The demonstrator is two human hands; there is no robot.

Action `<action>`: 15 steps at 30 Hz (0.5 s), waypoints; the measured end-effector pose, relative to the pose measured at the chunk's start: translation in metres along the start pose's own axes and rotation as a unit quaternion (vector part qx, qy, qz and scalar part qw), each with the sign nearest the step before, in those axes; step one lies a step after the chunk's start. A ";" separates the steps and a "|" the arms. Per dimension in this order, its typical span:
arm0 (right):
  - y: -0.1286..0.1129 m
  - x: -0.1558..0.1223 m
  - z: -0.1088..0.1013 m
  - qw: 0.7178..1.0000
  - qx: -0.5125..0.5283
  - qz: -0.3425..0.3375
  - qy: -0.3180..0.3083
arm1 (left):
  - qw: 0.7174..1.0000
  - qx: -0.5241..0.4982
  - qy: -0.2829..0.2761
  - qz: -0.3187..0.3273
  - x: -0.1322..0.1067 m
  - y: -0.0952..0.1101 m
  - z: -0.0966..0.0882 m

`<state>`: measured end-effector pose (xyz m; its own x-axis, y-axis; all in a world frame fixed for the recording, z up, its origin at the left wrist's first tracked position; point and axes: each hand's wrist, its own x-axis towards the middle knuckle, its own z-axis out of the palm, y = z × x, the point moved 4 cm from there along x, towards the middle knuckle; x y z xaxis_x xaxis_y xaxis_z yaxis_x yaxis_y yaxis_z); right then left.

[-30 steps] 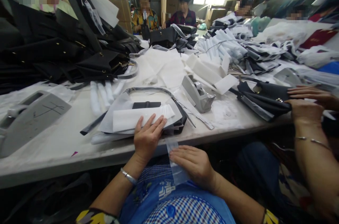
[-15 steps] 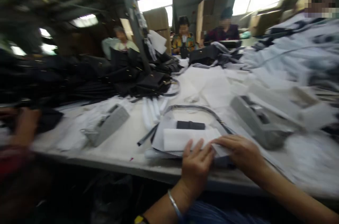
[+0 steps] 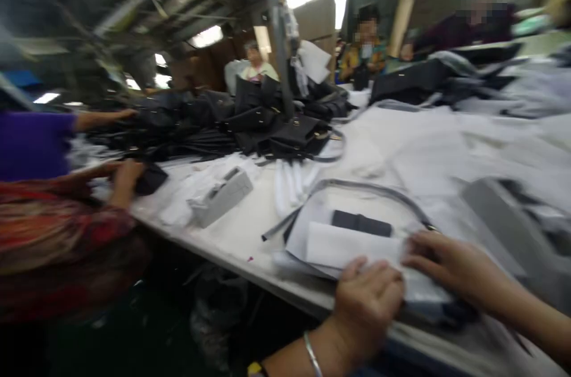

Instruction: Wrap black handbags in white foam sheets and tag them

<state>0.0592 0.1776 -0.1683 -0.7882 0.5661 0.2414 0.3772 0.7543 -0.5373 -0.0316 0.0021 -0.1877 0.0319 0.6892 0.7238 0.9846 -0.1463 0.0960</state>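
A handbag in pale wrapping lies on the table in front of me, its dark strap looping out behind it. Across it is a folded white sheet, with a dark folded piece just beyond. My left hand rests on the near edge of the sheet, fingers bent slightly over it. At the sheet's right end, my right hand pinches it between thumb and fingers; blur hides the exact grip. Some clear plastic shows below the right hand.
Grey tape dispensers stand left and right of the bag. Black handbags are heaped farther back beside a metal post. A co-worker's hand works at the left table edge; other people stand across the table.
The view has swung left, so the table and bag appear farther right, and more of the co-workers at left shows. My left fingers have drawn closer together; both hands remain at the sheet.
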 end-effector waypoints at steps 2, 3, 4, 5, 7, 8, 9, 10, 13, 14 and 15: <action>-0.003 -0.001 -0.004 0.995 0.000 0.071 -0.074 | 0.998 -0.057 0.002 -0.035 0.005 -0.004 -0.005; -0.004 0.002 -0.005 0.991 0.010 0.095 -0.091 | 0.997 -0.072 0.000 -0.035 0.007 -0.007 -0.005; -0.005 0.005 -0.005 0.990 0.021 0.104 -0.091 | 0.996 -0.078 -0.014 -0.033 0.010 -0.009 -0.004; -0.005 0.009 -0.006 0.990 0.028 0.111 -0.084 | 0.996 -0.081 -0.024 -0.026 0.012 -0.011 -0.002; -0.005 0.013 -0.004 0.990 0.039 0.116 -0.074 | 0.996 -0.073 -0.046 -0.011 0.015 -0.012 -0.002; -0.004 0.014 -0.003 0.990 0.044 0.118 -0.066 | 0.996 -0.067 -0.055 -0.004 0.016 -0.011 -0.003; -0.003 0.013 -0.002 0.990 0.049 0.119 -0.060 | 0.996 -0.060 -0.060 0.003 0.016 -0.010 -0.004; -0.002 0.013 -0.001 0.990 0.054 0.120 -0.052 | 0.997 -0.052 -0.062 0.008 0.016 -0.009 -0.005; -0.001 0.012 0.003 0.990 0.064 0.119 -0.027 | 0.997 -0.027 -0.068 0.019 0.013 -0.008 -0.005; -0.002 0.012 0.005 0.991 0.067 0.117 -0.018 | 0.997 -0.020 -0.075 0.026 0.011 -0.008 -0.004; -0.003 0.012 0.005 0.991 0.070 0.116 -0.006 | 0.996 -0.013 -0.085 0.036 0.009 -0.009 -0.003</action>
<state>0.0458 0.1804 -0.1680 -0.6944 0.7142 0.0884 0.4783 0.5497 -0.6849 -0.0409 0.0080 -0.1798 0.1324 0.7857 0.6043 0.9741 -0.2158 0.0673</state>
